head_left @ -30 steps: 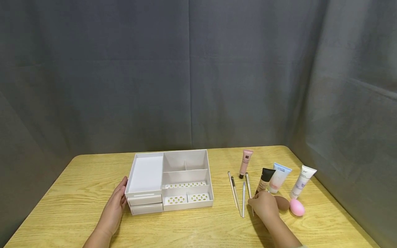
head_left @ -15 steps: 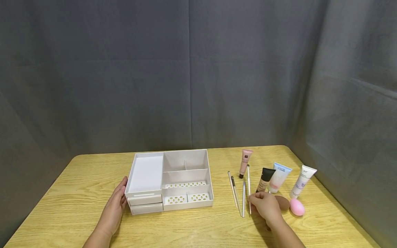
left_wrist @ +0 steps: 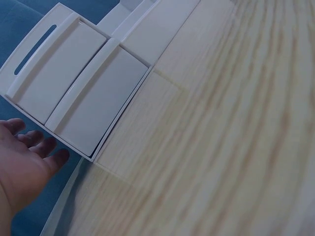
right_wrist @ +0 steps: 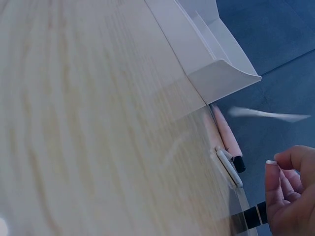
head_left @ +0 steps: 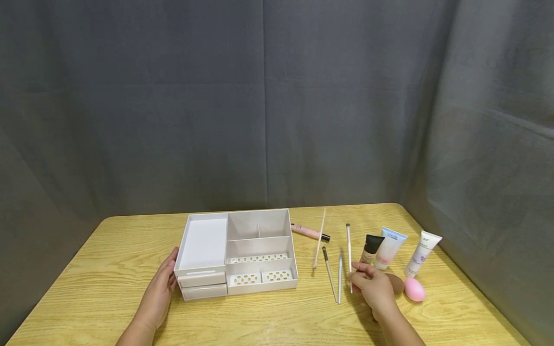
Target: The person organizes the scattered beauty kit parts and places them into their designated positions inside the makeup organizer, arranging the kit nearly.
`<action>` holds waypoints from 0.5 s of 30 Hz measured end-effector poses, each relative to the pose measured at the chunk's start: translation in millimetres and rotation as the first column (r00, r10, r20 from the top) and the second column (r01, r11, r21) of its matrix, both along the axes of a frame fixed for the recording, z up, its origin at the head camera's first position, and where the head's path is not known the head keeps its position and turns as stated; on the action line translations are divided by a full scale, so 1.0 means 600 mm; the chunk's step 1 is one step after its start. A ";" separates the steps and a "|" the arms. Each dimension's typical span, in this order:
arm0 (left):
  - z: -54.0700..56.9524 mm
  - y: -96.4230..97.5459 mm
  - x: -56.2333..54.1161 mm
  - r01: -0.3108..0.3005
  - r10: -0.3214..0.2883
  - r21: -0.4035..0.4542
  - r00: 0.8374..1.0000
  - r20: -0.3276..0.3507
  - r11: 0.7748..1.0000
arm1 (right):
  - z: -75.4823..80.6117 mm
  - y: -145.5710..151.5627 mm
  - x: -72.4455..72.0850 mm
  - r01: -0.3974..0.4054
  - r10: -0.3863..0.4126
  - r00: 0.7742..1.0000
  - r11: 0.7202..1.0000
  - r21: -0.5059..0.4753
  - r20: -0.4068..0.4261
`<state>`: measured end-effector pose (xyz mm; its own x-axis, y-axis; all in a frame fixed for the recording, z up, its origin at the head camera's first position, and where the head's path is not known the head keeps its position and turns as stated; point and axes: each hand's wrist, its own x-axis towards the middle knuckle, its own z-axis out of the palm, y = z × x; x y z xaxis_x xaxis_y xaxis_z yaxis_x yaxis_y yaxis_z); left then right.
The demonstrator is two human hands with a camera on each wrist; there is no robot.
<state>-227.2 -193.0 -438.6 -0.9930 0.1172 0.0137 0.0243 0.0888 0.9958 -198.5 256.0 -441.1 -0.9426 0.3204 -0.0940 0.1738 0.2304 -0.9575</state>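
My right hand [head_left: 373, 289] pinches a slim makeup brush [head_left: 348, 250], bristle end pointing away from me. In the right wrist view, a small white end shows between thumb and finger. A second brush [head_left: 339, 278] and a dark-tipped brush [head_left: 329, 271] lie just left of it. Further left, a blurred thin brush [head_left: 320, 240] slants across a pink tube [head_left: 308, 231], which lies on its side against the white organizer [head_left: 262, 286]. My left hand [head_left: 159, 288] is beside the organizer's left wall, fingers extended; the left wrist view shows its two drawers [left_wrist: 101, 98].
Right of my right hand stand a black-capped tube [head_left: 371, 247], a blue-and-white tube [head_left: 389, 247] and a white tube [head_left: 422, 252]. A brown sponge [head_left: 396, 283] and a pink sponge [head_left: 414, 289] lie nearby. Grey curtains [head_left: 303, 105] stand behind the wooden table [head_left: 259, 322].
The pink tube has toppled from upright and now lies leftward by the organizer. The leftmost brush has shifted up and swung its slant. My right hand's brush moved slightly; my left hand stayed.
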 end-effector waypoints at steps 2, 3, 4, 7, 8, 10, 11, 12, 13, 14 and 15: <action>0.000 0.000 0.000 0.002 -0.002 0.005 1.000 -0.005 1.000 | 0.001 -0.002 -0.001 -0.011 0.011 1.000 1.000 -0.013 -0.010; -0.001 0.000 0.000 0.003 -0.003 0.007 1.000 -0.008 1.000 | 0.002 -0.003 -0.001 -0.017 0.017 1.000 1.000 -0.015 -0.014; 0.000 0.000 0.001 0.003 -0.003 0.005 1.000 -0.007 1.000 | 0.003 -0.005 -0.002 -0.020 0.020 1.000 1.000 -0.014 -0.015; -0.001 0.001 0.001 0.003 -0.003 0.013 1.000 -0.003 1.000 | 0.008 -0.009 -0.003 -0.024 0.024 1.000 1.000 -0.009 -0.019; -0.001 0.001 0.001 0.001 -0.001 0.011 1.000 0.004 1.000 | 0.010 -0.011 -0.004 -0.025 0.025 1.000 1.000 -0.008 -0.019; -0.001 0.002 0.002 -0.004 0.004 0.009 1.000 0.011 1.000 | 0.016 -0.016 -0.005 -0.031 0.031 0.999 0.999 -0.015 -0.018; -0.001 0.002 0.002 -0.005 0.005 0.011 1.000 0.010 1.000 | 0.019 -0.019 -0.006 -0.037 0.037 0.999 0.999 -0.020 -0.018; -0.001 0.002 0.002 -0.006 0.006 0.013 1.000 0.008 1.000 | 0.022 -0.021 -0.007 -0.046 0.046 0.999 0.999 -0.028 -0.020; -0.002 0.003 0.002 -0.007 0.006 0.018 1.000 0.002 1.000 | 0.026 -0.025 -0.008 -0.055 0.054 0.998 0.998 -0.039 -0.020; -0.003 0.003 0.003 -0.005 0.005 0.027 1.000 -0.008 1.000 | 0.030 -0.028 -0.008 -0.065 0.064 0.998 0.997 -0.048 -0.020; -0.003 0.003 0.003 -0.003 0.004 0.037 1.000 -0.017 0.999 | 0.034 -0.031 -0.009 -0.074 0.073 0.997 0.996 -0.058 -0.023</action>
<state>-225.4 -191.0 -440.4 -0.9930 0.1127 0.0344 0.0406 0.0525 0.9978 -204.0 237.1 -420.6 -0.9653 0.2449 -0.0910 0.1388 0.1853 -0.9728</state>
